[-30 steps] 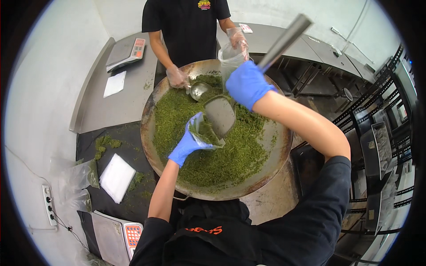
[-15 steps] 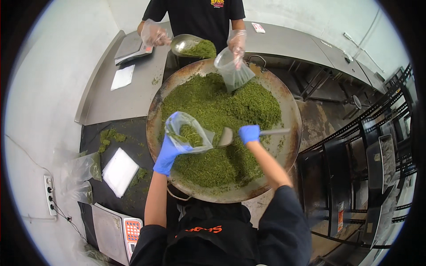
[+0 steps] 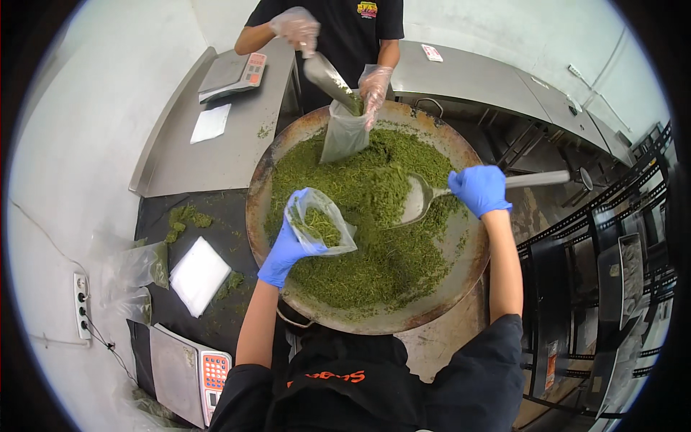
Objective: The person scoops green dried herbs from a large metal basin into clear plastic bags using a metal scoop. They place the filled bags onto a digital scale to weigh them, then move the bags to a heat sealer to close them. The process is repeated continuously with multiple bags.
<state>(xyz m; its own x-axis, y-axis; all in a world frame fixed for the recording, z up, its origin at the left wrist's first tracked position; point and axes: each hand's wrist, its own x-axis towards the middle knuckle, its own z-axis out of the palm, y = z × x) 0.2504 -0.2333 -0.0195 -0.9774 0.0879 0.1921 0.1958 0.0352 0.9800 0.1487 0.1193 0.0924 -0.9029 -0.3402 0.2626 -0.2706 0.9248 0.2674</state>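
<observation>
My left hand [image 3: 286, 250], in a blue glove, grips a clear plastic bag [image 3: 332, 229] with its mouth open and shredded green leaves inside. My right hand [image 3: 479, 190], also blue-gloved, is closed round the long handle of a metal scoop [image 3: 419, 200]. A heap of the leaves rests on the scoop's blade, to the right of the bag and apart from it. Below both hands lies a wide round metal pan [image 3: 466, 277], largely covered with shredded green leaves [image 3: 345, 277]. Across the pan a co-worker in clear gloves tips a smaller scoop [image 3: 330, 78] into another plastic bag [image 3: 345, 135].
On the left, a black-covered table carries a stack of white sheets [image 3: 199, 276], filled bags [image 3: 147, 266] and a scale [image 3: 188, 374]. Another scale [image 3: 232, 74] stands on the steel counter [image 3: 194, 169]. Black shelving [image 3: 568, 302] rises at the right; a counter [image 3: 482, 81] runs behind.
My right hand has drawn the scoop away from the bag to the right, and it now carries leaves. The co-worker's scoop has turned down into the other bag, which has moved left.
</observation>
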